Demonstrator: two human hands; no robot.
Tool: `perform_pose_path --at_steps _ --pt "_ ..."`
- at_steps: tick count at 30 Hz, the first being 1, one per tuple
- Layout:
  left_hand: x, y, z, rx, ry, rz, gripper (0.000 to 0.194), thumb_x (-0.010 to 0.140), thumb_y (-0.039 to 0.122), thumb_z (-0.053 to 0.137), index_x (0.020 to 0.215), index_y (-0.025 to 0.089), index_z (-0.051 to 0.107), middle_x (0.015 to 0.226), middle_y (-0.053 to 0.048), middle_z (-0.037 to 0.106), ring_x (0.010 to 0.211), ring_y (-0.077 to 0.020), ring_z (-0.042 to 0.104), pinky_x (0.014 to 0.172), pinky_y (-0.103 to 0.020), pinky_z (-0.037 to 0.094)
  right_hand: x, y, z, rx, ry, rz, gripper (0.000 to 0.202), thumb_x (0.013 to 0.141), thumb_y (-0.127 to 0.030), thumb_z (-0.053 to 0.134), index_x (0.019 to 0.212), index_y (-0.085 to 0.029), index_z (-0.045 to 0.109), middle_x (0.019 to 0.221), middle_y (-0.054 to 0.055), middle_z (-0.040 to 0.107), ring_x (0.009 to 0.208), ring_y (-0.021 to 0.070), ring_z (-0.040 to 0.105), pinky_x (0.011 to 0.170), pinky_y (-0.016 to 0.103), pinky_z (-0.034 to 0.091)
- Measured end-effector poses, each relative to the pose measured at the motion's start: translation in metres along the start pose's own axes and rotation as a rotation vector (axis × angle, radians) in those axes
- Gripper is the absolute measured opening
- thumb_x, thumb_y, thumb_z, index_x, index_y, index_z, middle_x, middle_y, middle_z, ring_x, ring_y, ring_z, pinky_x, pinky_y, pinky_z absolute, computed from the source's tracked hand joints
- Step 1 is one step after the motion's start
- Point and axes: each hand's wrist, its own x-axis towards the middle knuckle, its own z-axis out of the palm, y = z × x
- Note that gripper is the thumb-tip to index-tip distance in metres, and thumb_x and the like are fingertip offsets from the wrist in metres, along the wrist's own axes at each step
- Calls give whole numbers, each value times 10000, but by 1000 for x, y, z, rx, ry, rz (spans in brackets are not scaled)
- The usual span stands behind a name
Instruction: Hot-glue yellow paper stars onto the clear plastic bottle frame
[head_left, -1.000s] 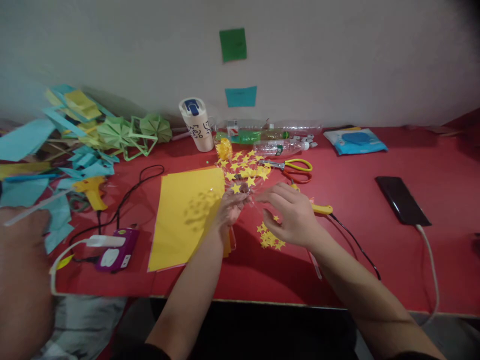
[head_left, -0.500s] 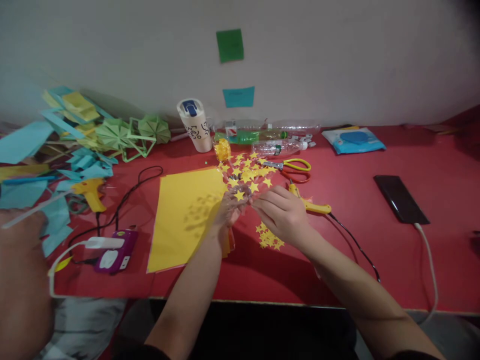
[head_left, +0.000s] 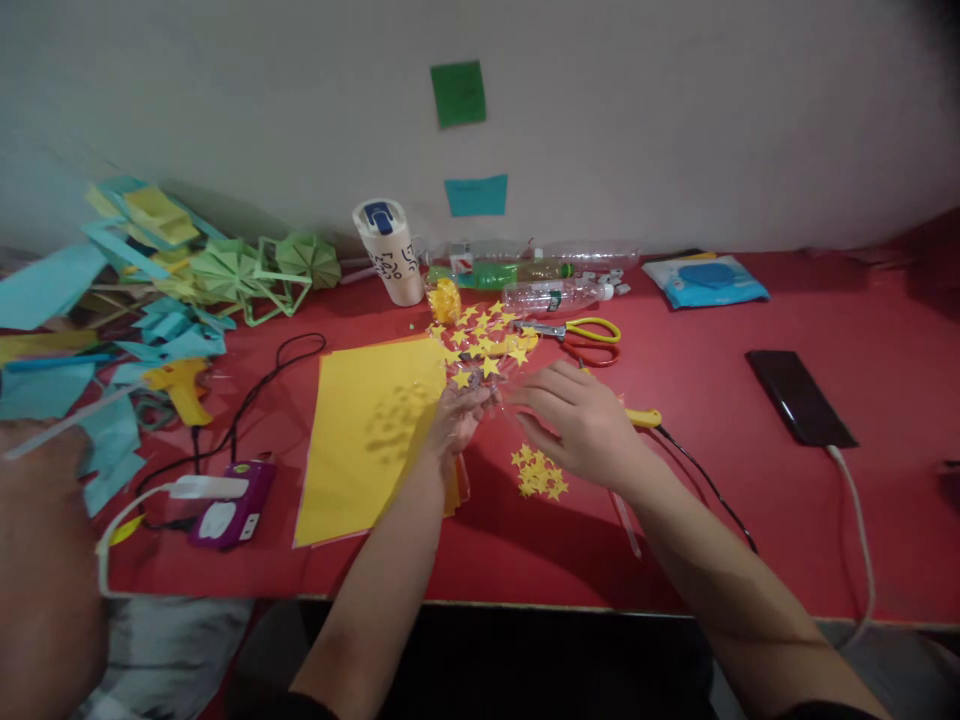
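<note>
My left hand (head_left: pixel 457 418) is closed on the lower end of a clear plastic piece covered with yellow stars (head_left: pixel 489 366), held up above the table. Just right of it, my right hand (head_left: pixel 574 415) has its fingers apart, with nothing seen between them. Below the hands lies a pile of loose yellow stars (head_left: pixel 538 474). Yellow paper sheets (head_left: pixel 352 440) lie to the left, with the shadow of the starred piece on them. A yellow glue gun (head_left: pixel 643 417) is partly hidden behind my right hand.
Scissors (head_left: pixel 592 330), plastic bottles (head_left: pixel 559 295) and a white tumbler (head_left: pixel 390 255) stand or lie at the back. A phone (head_left: pixel 799 398) and wipes pack (head_left: pixel 705 280) are right. Left are folded paper shapes (head_left: pixel 225 270), another glue gun (head_left: pixel 180 388), a purple power strip (head_left: pixel 232 505) and another person's arm (head_left: pixel 52 560).
The starred piece has shifted slightly left and tilted. My right hand has moved a little right, away from it, and its fingers have spread.
</note>
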Motion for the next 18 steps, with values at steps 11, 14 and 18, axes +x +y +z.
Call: perform_pose_path --at_steps 11,14,18 --pt "-3 9 4 -19 -87 71 377 557 219 812 913 177 695 813 -15 699 615 -84 563 611 -227 447 -2 0 -2 -104 -182 -87 181 868 -109 506 922 -191 658 898 73 652 894 220 489 811 373 415" --pt "-2 7 4 -24 -54 57 326 530 210 826 827 172 696 770 -2 686 604 -81 556 603 -224 442 -1 0 6 -178 -87 -111 211 933 -128 481 814 -194 644 769 42 636 784 184 475 730 324 395" --pt "-2 6 5 -16 -37 27 293 507 241 868 700 170 659 643 17 628 582 -85 543 583 -228 431 0 0 9 -135 -47 -94 202 928 -131 501 799 -191 644 783 33 659 773 171 506 726 308 407"
